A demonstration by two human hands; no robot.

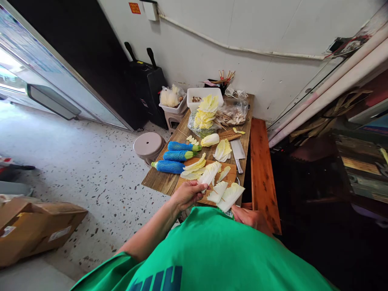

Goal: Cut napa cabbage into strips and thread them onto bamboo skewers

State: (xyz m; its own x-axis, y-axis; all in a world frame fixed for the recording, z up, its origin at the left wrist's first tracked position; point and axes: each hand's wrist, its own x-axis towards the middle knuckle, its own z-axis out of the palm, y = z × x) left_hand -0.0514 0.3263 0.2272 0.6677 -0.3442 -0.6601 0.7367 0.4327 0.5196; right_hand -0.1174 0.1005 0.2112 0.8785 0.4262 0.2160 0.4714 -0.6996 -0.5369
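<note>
My left hand (188, 195) pinches the lower end of a pale napa cabbage leaf (209, 173) above the wooden cutting board (232, 174). Close to my shirt, my right hand (249, 217) is closed at the edge of a cabbage piece (231, 195). A second piece (217, 191) lies beside it, and bits of a thin skewer show at both, so they seem threaded together. My right fingertips are partly hidden. More yellow-white leaves (194, 169) are stacked on the board's left, with a small leaf (223, 173) nearer its right side.
A cleaver (238, 149) lies at the table's right. Several vegetables in blue netting (170, 167) line the left. Behind are a cabbage heart (210, 140), skewers (228, 135), bagged mushrooms (235, 115) and a white tub (194, 95). A stool (148, 144) and wooden bench (263, 173) flank the table.
</note>
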